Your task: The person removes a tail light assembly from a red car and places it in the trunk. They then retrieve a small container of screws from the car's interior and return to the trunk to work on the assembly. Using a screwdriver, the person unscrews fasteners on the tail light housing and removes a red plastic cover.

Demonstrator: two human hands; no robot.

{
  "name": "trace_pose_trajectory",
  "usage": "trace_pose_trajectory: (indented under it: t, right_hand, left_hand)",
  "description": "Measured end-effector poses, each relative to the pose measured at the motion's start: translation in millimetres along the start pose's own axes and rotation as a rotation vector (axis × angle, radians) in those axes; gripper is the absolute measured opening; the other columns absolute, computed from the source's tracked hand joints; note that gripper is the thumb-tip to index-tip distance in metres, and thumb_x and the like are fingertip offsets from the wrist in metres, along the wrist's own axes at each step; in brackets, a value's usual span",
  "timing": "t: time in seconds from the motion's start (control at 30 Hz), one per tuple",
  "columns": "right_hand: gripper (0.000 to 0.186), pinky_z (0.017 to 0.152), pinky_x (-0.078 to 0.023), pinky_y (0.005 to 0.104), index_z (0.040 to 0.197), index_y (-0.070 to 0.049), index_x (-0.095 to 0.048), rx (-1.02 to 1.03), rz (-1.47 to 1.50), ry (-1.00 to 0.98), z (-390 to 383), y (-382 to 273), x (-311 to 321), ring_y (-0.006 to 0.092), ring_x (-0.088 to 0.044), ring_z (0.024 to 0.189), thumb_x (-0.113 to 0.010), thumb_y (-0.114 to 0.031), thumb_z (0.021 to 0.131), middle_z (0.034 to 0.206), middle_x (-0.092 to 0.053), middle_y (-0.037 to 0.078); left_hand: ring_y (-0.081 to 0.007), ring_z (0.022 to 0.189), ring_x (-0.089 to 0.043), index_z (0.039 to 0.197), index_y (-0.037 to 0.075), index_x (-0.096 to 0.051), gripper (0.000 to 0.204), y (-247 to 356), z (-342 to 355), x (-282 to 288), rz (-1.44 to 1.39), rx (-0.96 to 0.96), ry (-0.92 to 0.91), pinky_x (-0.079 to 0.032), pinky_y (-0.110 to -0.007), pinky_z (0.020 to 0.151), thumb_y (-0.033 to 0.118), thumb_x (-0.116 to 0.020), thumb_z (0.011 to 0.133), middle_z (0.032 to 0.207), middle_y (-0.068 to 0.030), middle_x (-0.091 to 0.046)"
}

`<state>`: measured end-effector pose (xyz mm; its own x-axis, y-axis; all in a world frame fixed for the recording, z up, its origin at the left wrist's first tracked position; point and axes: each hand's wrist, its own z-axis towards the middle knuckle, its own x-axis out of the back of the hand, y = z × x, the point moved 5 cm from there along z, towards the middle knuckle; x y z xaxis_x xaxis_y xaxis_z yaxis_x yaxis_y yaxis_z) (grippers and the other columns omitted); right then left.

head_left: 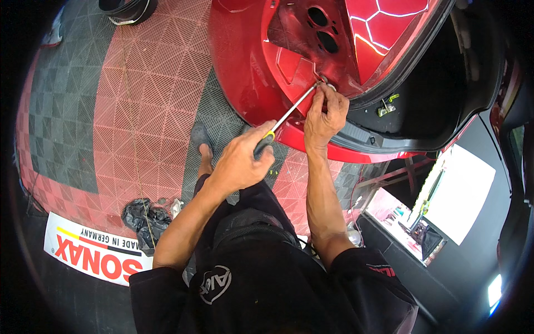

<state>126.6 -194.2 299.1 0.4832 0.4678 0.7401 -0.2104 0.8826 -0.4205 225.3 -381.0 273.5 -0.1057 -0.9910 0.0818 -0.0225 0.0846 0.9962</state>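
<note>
My left hand [245,158] is closed round the black and yellow handle of a screwdriver [295,106], whose long metal shaft slants up to the right into a recess of the red car body [233,67]. My right hand [325,119] has thumb and fingers pinched at the shaft's far end, by a small metal fitting in the panel; what exactly is between the fingertips is too small to tell. Above them two dark oval openings show in the red metal. To the right lies the dark trunk opening [417,117], with a small yellow-green object [389,106] in it.
Red and grey floor tiles [139,100] cover the left, with a black container [125,11], crumpled black plastic [144,222] and a printed banner [94,250]. At lower right are a white panel [461,195] and a cluttered shelf [389,217]. My sandaled foot [199,136] shows below the car.
</note>
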Motion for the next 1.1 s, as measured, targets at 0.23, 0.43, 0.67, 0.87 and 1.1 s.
trace_pose_trajectory:
  t: [0.23, 0.43, 0.67, 0.87, 1.1]
  right_hand:
    - [0.016, 0.081, -0.055, 0.0359, 0.107, -0.005, -0.077, 0.002, 0.014, 0.010, 1, 0, 0, 0.0254, -0.068, 0.092, -0.076, -0.003, 0.091, 0.101, -0.070, 0.012]
    - [0.012, 0.081, -0.054, 0.0362, 0.104, -0.003, -0.076, -0.015, 0.036, 0.009, 2, -1, 2, 0.0250, -0.067, 0.091, -0.076, -0.004, 0.092, 0.098, -0.071, 0.012]
    - [0.013, 0.071, -0.052, 0.0316, 0.103, -0.001, -0.075, -0.101, 0.061, -0.031, 6, -7, 9, 0.0185, -0.065, 0.080, -0.077, -0.010, 0.094, 0.092, -0.070, 0.009]
    - [0.034, 0.057, -0.046, 0.0288, 0.108, 0.009, -0.072, -0.780, 0.352, -0.328, -1, -25, 14, 0.0093, -0.058, 0.063, -0.075, -0.023, 0.097, 0.074, -0.068, 0.009]
    - [0.035, 0.054, -0.045, 0.0283, 0.105, 0.010, -0.073, -0.896, 0.494, -0.298, 0, -5, -3, 0.0088, -0.056, 0.060, -0.078, -0.023, 0.094, 0.073, -0.069, 0.006]
  left_hand:
    - [-0.0075, 0.055, -0.054, 0.152, 0.001, -0.051, 0.050, -13, 3, 6, -0.857, 0.658, -0.315, -0.046, -0.022, 0.049, 0.011, -0.055, 0.103, 0.080, -0.0041, -0.058]
    - [-0.0242, 0.104, -0.067, 0.152, 0.000, -0.050, 0.052, -1, -10, -13, -0.108, 0.139, -0.117, -0.049, -0.038, 0.100, 0.013, -0.060, 0.103, 0.118, -0.0149, -0.068]
    - [-0.0325, 0.092, -0.071, 0.150, 0.001, -0.052, 0.054, 30, -11, -9, 0.134, 0.218, -0.090, -0.055, -0.042, 0.082, 0.013, -0.064, 0.099, 0.113, -0.0176, -0.069]
    - [-0.0391, 0.091, -0.071, 0.144, -0.004, -0.050, 0.056, 35, -18, -18, 0.373, 0.048, 0.061, -0.060, -0.045, 0.074, 0.004, -0.067, 0.091, 0.109, -0.0219, -0.065]
    - [-0.0346, 0.093, -0.069, 0.143, -0.004, -0.051, 0.056, 38, -20, -21, 0.568, -0.012, 0.056, -0.059, -0.044, 0.074, 0.004, -0.068, 0.090, 0.103, -0.0189, -0.063]
